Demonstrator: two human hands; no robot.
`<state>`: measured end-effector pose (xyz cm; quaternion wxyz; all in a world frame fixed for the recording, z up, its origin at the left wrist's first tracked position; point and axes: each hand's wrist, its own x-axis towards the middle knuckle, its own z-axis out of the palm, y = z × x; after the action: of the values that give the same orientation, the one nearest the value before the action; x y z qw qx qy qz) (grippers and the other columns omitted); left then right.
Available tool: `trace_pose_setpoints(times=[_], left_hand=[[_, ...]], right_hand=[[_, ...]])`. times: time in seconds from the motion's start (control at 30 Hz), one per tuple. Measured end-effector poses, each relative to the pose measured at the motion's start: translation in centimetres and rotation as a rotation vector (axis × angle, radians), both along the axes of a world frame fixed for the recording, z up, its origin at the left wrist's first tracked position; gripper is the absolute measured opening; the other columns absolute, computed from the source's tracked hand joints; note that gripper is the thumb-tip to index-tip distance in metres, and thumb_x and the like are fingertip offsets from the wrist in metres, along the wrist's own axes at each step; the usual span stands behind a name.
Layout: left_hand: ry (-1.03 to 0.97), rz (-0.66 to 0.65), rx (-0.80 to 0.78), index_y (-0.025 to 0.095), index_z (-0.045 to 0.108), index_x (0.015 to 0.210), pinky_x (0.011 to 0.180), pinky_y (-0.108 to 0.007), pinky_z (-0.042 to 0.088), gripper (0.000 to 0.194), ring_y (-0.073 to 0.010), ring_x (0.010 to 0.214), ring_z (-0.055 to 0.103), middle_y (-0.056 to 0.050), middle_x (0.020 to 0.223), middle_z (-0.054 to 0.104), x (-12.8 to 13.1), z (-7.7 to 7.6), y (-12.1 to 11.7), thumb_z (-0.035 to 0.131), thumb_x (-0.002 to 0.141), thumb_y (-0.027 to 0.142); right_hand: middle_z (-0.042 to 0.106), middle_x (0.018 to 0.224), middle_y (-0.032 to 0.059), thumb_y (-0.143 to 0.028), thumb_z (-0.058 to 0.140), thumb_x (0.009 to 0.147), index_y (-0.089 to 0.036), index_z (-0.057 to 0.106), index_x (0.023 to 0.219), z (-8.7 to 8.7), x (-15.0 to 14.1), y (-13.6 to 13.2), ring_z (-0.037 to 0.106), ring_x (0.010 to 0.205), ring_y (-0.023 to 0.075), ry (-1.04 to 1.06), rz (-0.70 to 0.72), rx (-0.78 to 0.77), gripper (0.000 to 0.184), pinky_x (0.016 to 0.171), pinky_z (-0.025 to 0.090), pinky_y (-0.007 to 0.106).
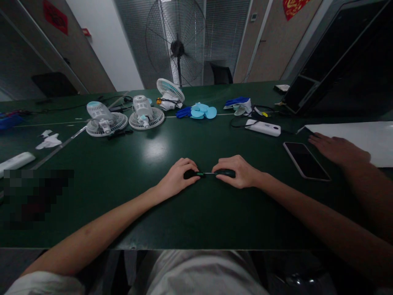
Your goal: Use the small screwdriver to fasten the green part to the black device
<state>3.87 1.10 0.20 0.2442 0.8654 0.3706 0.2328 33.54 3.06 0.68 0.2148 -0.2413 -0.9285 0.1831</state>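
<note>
My right hand (236,171) is wrapped round the dark handle of a screwdriver (225,173), just above the middle of the green table. The thin metal shaft points left. At its end is a small black piece with green marks (200,174), which my left hand (179,175) holds between thumb and fingers. Whether the shaft enters that piece or only touches it, I cannot tell. Both forearms rest low over the table, and the hands are close together.
Small white fans (147,119) and blue fan blades (204,110) lie along the back. Gloves (239,104), a white power bank-like box (263,127) and a phone (306,161) are to the right. Another person's hand (337,148) rests by a white sheet (368,137).
</note>
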Motion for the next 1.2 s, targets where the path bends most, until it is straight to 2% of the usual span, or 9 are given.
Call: trace_pose_setpoints(times=[0.37, 0.63, 0.9, 1.03, 1.1, 1.2], left_hand=[[-0.014, 0.001, -0.01, 0.022, 0.071, 0.109, 0.098, -0.041, 0.048, 0.018, -0.023, 0.112, 0.058, -0.005, 0.12, 0.065, -0.1, -0.1, 0.2, 0.067, 0.096, 0.033], [-0.021, 0.003, -0.007, 0.023, 0.073, 0.106, 0.098, -0.041, 0.048, 0.017, -0.0232, 0.112, 0.058, -0.005, 0.12, 0.065, 0.0, -0.4, 0.5, 0.068, 0.095, 0.034], [0.014, 0.009, -0.005, 0.023, 0.071, 0.114, 0.099, -0.044, 0.048, 0.022, -0.0243, 0.112, 0.058, -0.007, 0.12, 0.064, -0.5, 0.0, 0.2, 0.064, 0.097, 0.035], [0.039, -0.045, -0.025, 0.024, 0.071, 0.115, 0.102, -0.041, 0.047, 0.023, -0.0237, 0.114, 0.058, -0.007, 0.119, 0.064, -1.7, 0.5, 0.4, 0.062, 0.099, 0.037], [0.042, -0.084, -0.059, 0.025, 0.069, 0.12, 0.104, -0.041, 0.047, 0.027, -0.0236, 0.116, 0.058, -0.007, 0.121, 0.063, -2.4, 0.9, 0.8, 0.064, 0.098, 0.039], [0.054, -0.124, -0.136, 0.027, 0.063, 0.133, 0.105, -0.041, 0.047, 0.045, -0.024, 0.12, 0.057, -0.008, 0.129, 0.06, -3.6, 1.7, 1.5, 0.072, 0.091, 0.043]], right_hand=[[0.07, 0.097, 0.0051, -0.034, 0.062, 0.099, -0.018, 0.071, 0.117, -0.1, -0.4, -0.1, 0.064, 0.08, 0.016, 0.013, 0.003, -0.023, 0.025, 0.073, 0.047, 0.029], [0.07, 0.097, 0.0062, -0.035, 0.059, 0.101, -0.017, 0.07, 0.116, 0.9, -2.6, -0.6, 0.062, 0.08, 0.0164, 0.235, -0.081, -0.085, 0.026, 0.072, 0.046, 0.029], [0.068, 0.092, 0.0046, -0.035, 0.06, 0.1, -0.018, 0.07, 0.115, -0.1, -0.4, 0.1, 0.059, 0.076, 0.0152, 0.161, -0.17, -0.064, 0.025, 0.068, 0.044, 0.028], [0.069, 0.096, 0.0051, -0.034, 0.06, 0.1, -0.018, 0.07, 0.117, -0.3, 0.0, 0.7, 0.06, 0.078, 0.0155, 0.14, -0.185, -0.071, 0.025, 0.07, 0.045, 0.028], [0.069, 0.096, 0.0051, -0.035, 0.06, 0.1, -0.018, 0.07, 0.118, -0.3, 0.2, 0.8, 0.061, 0.078, 0.0153, 0.134, -0.171, -0.074, 0.026, 0.069, 0.045, 0.028], [0.07, 0.097, 0.0057, -0.033, 0.059, 0.101, -0.018, 0.069, 0.119, -0.2, 0.4, 0.9, 0.062, 0.079, 0.0149, 0.135, -0.145, -0.082, 0.026, 0.069, 0.047, 0.027]])
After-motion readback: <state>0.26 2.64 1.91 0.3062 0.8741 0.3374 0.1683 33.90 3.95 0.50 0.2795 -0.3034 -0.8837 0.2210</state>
